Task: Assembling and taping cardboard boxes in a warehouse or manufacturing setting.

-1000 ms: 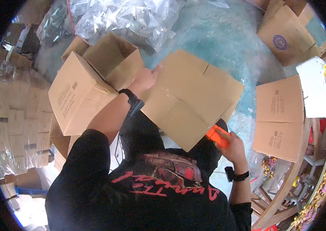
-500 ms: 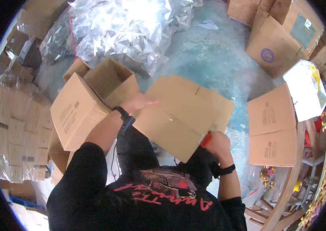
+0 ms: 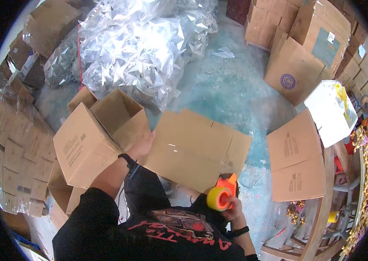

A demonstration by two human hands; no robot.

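Note:
A closed brown cardboard box (image 3: 192, 148) is in front of my lap, its flat top face up and crossed by a seam. My left hand (image 3: 144, 145) grips its left edge, with part of the fingers hidden. In my right hand (image 3: 235, 209) is an orange tape dispenser (image 3: 231, 184) carrying a roll of yellow tape (image 3: 217, 199). The dispenser's front end is by the box's near right edge; whether it touches the cardboard I cannot tell.
Open cardboard boxes (image 3: 119, 111) and a tilted one (image 3: 79, 145) crowd my left. Shiny silver star pieces in clear plastic (image 3: 136, 48) lie ahead. Right of me stand a flat-topped carton (image 3: 295, 156), a white container (image 3: 331, 113) and a wooden frame (image 3: 324, 217) with gold garlands (image 3: 362, 209).
My right hand has drawn down and back from the box's near right corner, bringing the tape dispenser into fuller view. My left hand has shifted off the top onto the left edge.

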